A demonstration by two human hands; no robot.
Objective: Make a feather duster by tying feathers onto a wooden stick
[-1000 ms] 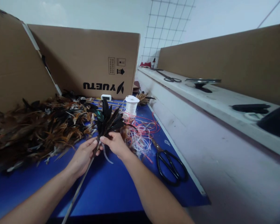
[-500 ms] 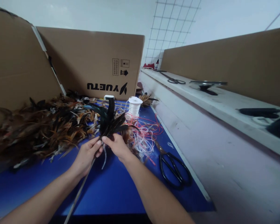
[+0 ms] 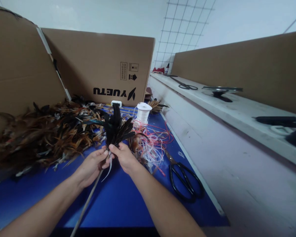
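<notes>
Black feathers (image 3: pixel 118 128) fan out from the top of a thin stick (image 3: pixel 88 199) that slants down to the bottom edge. My left hand (image 3: pixel 92 164) is closed around the stick just under the feathers. With thumb and fingers, my right hand (image 3: pixel 122 156) pinches the base of the feathers, close against the left fingertips. A narrow whitish strip (image 3: pixel 108 171) hangs down from between the hands. What lies under the fingertips at the joint is hidden.
A heap of brown feathers (image 3: pixel 46 138) covers the left. Right of my hands are a white spool (image 3: pixel 143 113), tangled pink and white strips (image 3: pixel 151 148) and black-handled scissors (image 3: pixel 186 181). Cardboard (image 3: pixel 88 65) walls the back; a ledge (image 3: pixel 212 102) holds more tools.
The feathers have turned slightly and stand a bit more spread. The hanging strip now swings down to the left. Both hands keep their grip at nearly the same spot.
</notes>
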